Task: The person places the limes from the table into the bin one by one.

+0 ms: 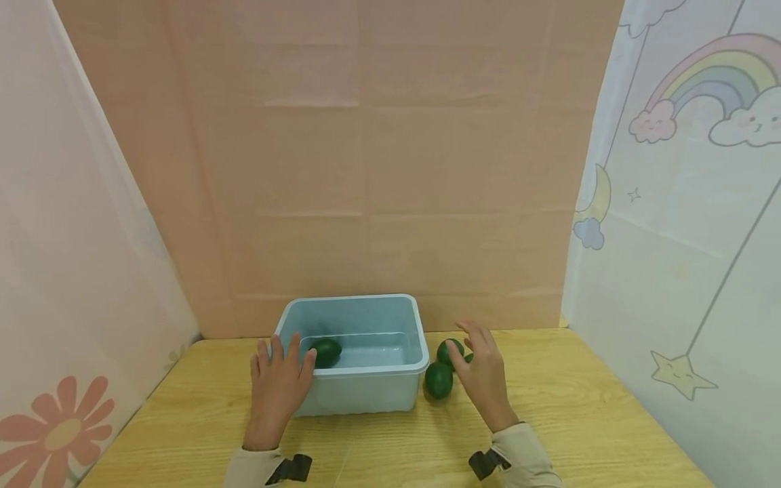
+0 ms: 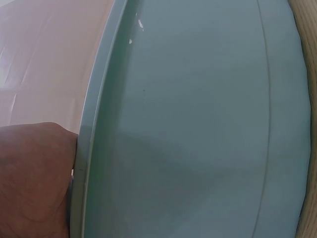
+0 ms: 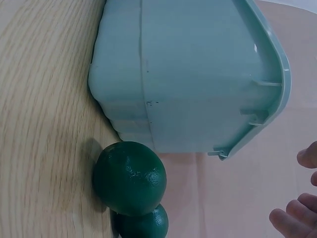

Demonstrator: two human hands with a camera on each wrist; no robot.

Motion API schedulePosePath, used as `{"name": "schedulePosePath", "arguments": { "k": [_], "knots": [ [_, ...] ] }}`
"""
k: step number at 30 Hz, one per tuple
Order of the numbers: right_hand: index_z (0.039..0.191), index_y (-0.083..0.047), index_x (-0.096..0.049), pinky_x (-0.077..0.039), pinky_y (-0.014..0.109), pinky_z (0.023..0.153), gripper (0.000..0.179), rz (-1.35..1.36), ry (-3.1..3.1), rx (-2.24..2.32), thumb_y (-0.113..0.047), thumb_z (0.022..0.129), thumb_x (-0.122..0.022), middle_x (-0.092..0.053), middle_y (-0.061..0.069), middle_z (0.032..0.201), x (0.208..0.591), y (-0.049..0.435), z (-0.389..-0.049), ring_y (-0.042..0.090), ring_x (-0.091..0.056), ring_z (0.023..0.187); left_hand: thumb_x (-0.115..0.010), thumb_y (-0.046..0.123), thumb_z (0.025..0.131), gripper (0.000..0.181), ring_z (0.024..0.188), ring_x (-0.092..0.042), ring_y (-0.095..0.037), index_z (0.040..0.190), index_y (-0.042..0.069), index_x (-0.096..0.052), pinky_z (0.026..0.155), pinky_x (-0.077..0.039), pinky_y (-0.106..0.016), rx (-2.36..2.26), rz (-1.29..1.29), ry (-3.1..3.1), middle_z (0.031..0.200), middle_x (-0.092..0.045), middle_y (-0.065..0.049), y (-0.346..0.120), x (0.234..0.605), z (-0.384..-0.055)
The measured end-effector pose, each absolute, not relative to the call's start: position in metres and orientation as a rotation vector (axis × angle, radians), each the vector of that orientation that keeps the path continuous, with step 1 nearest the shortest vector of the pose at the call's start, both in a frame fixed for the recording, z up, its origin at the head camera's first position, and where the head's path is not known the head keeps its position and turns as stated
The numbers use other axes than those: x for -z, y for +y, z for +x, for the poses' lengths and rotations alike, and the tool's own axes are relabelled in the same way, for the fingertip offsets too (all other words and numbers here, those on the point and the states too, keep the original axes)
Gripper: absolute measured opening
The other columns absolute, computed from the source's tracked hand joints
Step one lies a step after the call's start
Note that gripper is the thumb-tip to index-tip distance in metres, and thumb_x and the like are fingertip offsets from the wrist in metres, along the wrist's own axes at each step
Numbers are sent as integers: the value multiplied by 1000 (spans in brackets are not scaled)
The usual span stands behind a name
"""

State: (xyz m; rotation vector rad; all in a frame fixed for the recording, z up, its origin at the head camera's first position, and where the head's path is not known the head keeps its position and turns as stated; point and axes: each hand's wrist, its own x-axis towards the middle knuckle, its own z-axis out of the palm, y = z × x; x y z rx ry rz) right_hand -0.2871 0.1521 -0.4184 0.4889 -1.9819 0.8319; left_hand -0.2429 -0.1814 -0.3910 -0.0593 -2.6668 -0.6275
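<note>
A pale blue plastic bin point(image 1: 354, 394) stands on the table with one smooth dark green oval fruit point(image 1: 326, 352) inside, at its left. My left hand point(image 1: 277, 383) is at the bin's front left corner, fingers spread, thumb over the rim point(image 2: 91, 126). My right hand point(image 1: 485, 373) hovers beside several more green fruits, its fingers loosely bent and nothing between them. The nearest of these, a round-looking green fruit point(image 1: 438, 381), lies close to the bin's right side. Behind it is another green fruit point(image 1: 450, 352); a further one point(image 1: 469, 358) is mostly hidden by my right hand.
The wooden table point(image 1: 573, 420) reaches back to a pinkish-tan cloth backdrop point(image 1: 390, 169). Pale printed curtains hang on both sides, with a flower point(image 1: 61, 430) on the left and a rainbow point(image 1: 714, 74) on the right.
</note>
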Motion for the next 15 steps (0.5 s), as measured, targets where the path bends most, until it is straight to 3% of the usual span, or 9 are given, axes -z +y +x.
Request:
{"name": "schedulePosePath", "arguments": {
  "k": [15],
  "knots": [
    [119, 4, -64, -59, 41, 80, 42, 479, -1966, -830, 2, 80, -82, -62, 22, 116, 418, 155, -288, 37, -64, 104, -46, 32, 106, 55, 141, -11, -63, 147, -6, -43, 110, -10, -73, 626, -54, -2673, 148, -29, -44, -182, 391, -243]
  ]
}}
